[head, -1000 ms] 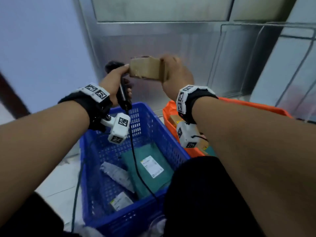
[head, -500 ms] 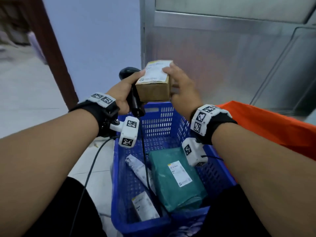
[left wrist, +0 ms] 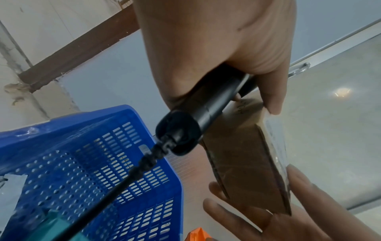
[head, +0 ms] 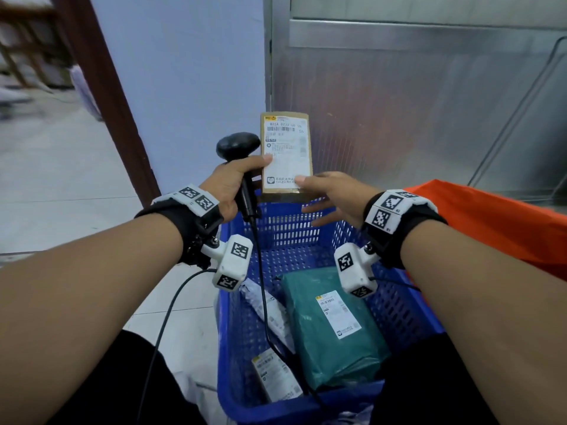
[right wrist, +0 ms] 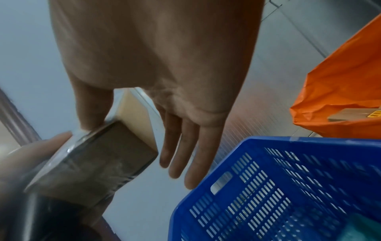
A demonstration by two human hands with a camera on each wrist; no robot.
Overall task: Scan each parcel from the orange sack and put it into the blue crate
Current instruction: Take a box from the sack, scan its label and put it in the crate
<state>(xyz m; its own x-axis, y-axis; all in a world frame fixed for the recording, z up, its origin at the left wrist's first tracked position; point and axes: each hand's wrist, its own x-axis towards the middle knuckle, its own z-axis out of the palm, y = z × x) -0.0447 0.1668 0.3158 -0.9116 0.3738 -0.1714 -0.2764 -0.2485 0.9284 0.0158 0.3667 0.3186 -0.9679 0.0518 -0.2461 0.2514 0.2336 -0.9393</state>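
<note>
From the head camera, the left hand (head: 228, 185) grips the handle of a black barcode scanner (head: 238, 145), its thumb pressed on the label face of a small cardboard parcel (head: 287, 154) held upright above the far rim of the blue crate (head: 294, 237). The right hand (head: 337, 194) sits at the parcel's 5 o'clock, thumb on the lower label edge, fingers straight and spread. Inside the crate lie a green mailer (head: 331, 326) and two grey bagged parcels (head: 270, 314) — the scanner cable (head: 264, 302) trails over them. The orange sack (head: 491, 222) is at 3 o'clock of the crate.

The left wrist camera shows the palm wrapped round the scanner handle (left wrist: 208, 110), the thumb tip on the parcel (left wrist: 247, 163), and right fingers (left wrist: 237, 212) beneath the box.

The right wrist camera shows the thumb on the parcel's (right wrist: 98, 156) corner, the other fingers (right wrist: 181, 146) extended and loose — crate (right wrist: 288, 187) at 5 o'clock, sack (right wrist: 340, 81) at 2 o'clock with a cardboard box (right wrist: 350, 114) inside.
</note>
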